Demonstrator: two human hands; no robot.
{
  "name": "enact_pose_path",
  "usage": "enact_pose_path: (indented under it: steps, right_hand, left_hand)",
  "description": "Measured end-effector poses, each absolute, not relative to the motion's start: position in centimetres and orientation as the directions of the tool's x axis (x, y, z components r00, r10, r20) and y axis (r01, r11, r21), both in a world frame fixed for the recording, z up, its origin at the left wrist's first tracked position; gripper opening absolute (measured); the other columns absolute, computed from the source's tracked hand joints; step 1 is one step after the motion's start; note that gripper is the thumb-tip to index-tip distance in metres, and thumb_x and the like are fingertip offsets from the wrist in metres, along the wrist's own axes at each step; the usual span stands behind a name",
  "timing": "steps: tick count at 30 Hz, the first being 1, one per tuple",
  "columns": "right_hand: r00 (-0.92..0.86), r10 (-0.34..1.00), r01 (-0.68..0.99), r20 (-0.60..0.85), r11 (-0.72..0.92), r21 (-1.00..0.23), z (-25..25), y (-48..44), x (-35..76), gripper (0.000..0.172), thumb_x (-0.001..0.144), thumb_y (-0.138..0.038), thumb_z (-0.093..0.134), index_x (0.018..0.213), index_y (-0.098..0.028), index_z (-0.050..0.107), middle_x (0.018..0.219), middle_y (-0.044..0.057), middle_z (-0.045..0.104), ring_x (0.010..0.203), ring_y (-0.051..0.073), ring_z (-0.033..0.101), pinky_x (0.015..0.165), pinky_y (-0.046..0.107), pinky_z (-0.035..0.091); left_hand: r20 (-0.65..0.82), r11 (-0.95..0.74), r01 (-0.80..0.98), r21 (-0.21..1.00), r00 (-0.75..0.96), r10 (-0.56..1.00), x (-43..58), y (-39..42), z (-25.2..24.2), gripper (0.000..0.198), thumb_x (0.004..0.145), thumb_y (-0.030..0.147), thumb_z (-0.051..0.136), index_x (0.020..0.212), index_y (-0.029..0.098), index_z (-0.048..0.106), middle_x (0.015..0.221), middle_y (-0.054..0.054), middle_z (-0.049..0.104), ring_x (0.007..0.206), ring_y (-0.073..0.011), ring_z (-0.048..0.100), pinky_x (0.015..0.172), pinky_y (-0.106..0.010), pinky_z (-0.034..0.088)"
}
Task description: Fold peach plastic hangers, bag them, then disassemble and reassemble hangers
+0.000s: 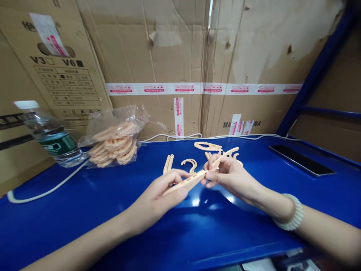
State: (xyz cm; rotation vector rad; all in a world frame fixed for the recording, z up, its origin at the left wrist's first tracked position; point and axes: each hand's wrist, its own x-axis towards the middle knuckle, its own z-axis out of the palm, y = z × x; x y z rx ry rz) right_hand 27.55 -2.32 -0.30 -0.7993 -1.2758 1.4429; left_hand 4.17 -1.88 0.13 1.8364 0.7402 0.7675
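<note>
My left hand (162, 195) grips a beige plastic hanger body (191, 181) with slots along its upper edge, thumb in front and fingers behind. My right hand (229, 175) pinches a slim, curved beige hanger piece (225, 157), its upper end pointing up and right. The two parts meet at my right fingertips; whether they are joined there I cannot tell. Behind my hands on the table lie a hanger hook (191, 162), a pair of straight hanger arms (168, 162) and a flat looped hanger piece (208, 146). More hanger pieces are partly hidden behind my right hand.
On the blue table (84, 218), a clear bag of hanger parts (115, 141) sits at left beside a water bottle (53, 139). A black phone (300, 160) lies at right. A white cable (50, 192) runs along the left and back. Cardboard (169, 49) walls the rear.
</note>
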Motion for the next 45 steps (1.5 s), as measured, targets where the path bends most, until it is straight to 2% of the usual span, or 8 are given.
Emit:
enact_pose_path:
  steps: [5,8,17,24,31,37,41,45]
  right_hand:
    - [-0.303,0.918,-0.219,0.255,0.194,-0.956,-0.5,-2.8,27.0,0.033,0.068,-0.024,0.085,0.071,-0.018,0.052,0.076,-0.002,0.064,0.066,0.013,0.069,0.059,0.025,0.060]
    - [-0.378,0.874,-0.170,0.306,0.260,-0.951,-0.8,-3.0,26.9,0.030,0.072,-0.024,0.081,0.073,-0.018,0.052,0.079,-0.001,0.063,0.066,0.012,0.068,0.061,0.026,0.059]
    - [-0.478,0.641,0.214,0.601,0.748,-0.628,-1.3,-3.3,27.4,0.009,0.091,-0.020,0.062,0.088,-0.020,0.070,0.082,0.004,0.068,0.083,0.017,0.064,0.076,0.032,0.053]
    - [-0.653,0.481,0.274,0.585,0.870,-0.410,-1.1,-3.8,28.0,0.023,0.098,-0.013,0.044,0.102,-0.017,0.066,0.097,0.009,0.068,0.087,0.015,0.064,0.075,0.028,0.053]
    - [-0.714,0.115,0.329,0.690,0.926,0.187,-1.7,-3.2,27.7,0.010,0.091,-0.009,0.058,0.084,-0.013,0.062,0.079,0.004,0.069,0.069,0.013,0.061,0.057,0.027,0.048]
    - [-0.759,-0.025,0.275,0.650,0.894,0.355,-0.4,-3.8,27.4,0.019,0.091,-0.010,0.057,0.074,-0.017,0.061,0.079,0.004,0.070,0.069,0.014,0.063,0.058,0.028,0.051]
    - [-0.701,0.098,0.277,0.706,0.950,0.143,0.8,-3.4,28.0,0.018,0.095,-0.011,0.049,0.088,-0.016,0.064,0.087,0.008,0.072,0.081,0.017,0.066,0.067,0.031,0.054]
    - [-0.404,0.607,0.548,0.684,0.760,-0.350,2.4,-1.0,31.3,0.016,0.095,-0.028,0.054,0.092,-0.019,0.067,0.089,0.007,0.070,0.081,0.018,0.066,0.070,0.032,0.053]
  left_hand:
    - [-0.059,0.106,-0.014,0.994,0.756,0.652,4.8,-2.2,-1.0,0.042,0.082,0.059,0.062,0.083,0.020,0.045,0.101,-0.011,0.068,0.076,-0.0219,0.068,0.057,-0.029,0.052]
    - [-0.164,0.176,0.062,0.982,0.739,0.654,5.1,-2.1,-1.0,0.037,0.085,0.054,0.059,0.087,0.022,0.043,0.085,-0.007,0.072,0.054,-0.0160,0.065,0.046,-0.022,0.044]
    - [-0.142,-0.077,0.279,0.957,0.684,0.715,5.3,-3.1,-0.4,0.028,0.092,0.048,0.048,0.092,0.021,0.054,0.057,0.007,0.048,0.045,-0.0092,0.038,0.043,-0.019,0.028]
    - [0.041,-0.483,0.422,0.767,0.719,0.694,5.1,-3.2,-0.2,0.032,0.100,0.038,0.034,0.076,0.021,0.048,0.054,0.006,0.044,0.046,-0.0115,0.041,0.047,-0.023,0.029]
    - [0.101,-0.585,0.428,0.689,0.743,0.662,5.3,-3.2,-1.1,0.030,0.101,0.031,0.030,0.076,0.022,0.043,0.052,0.007,0.038,0.043,-0.0113,0.035,0.047,-0.025,0.023]
    - [0.106,-0.615,0.424,0.665,0.761,0.640,5.1,-3.4,-0.5,0.031,0.100,0.032,0.028,0.074,0.021,0.042,0.056,0.006,0.040,0.048,-0.0121,0.035,0.050,-0.025,0.026]
    - [0.051,-0.517,0.363,0.775,0.779,0.624,5.1,-2.9,-0.5,0.036,0.100,0.040,0.029,0.075,0.020,0.047,0.057,0.003,0.050,0.049,-0.0124,0.048,0.052,-0.023,0.036]
    - [-0.152,0.056,0.151,0.987,0.748,0.646,5.1,-1.6,-1.7,0.036,0.091,0.057,0.044,0.084,0.021,0.046,0.050,0.003,0.055,0.037,-0.0146,0.053,0.039,-0.021,0.039]
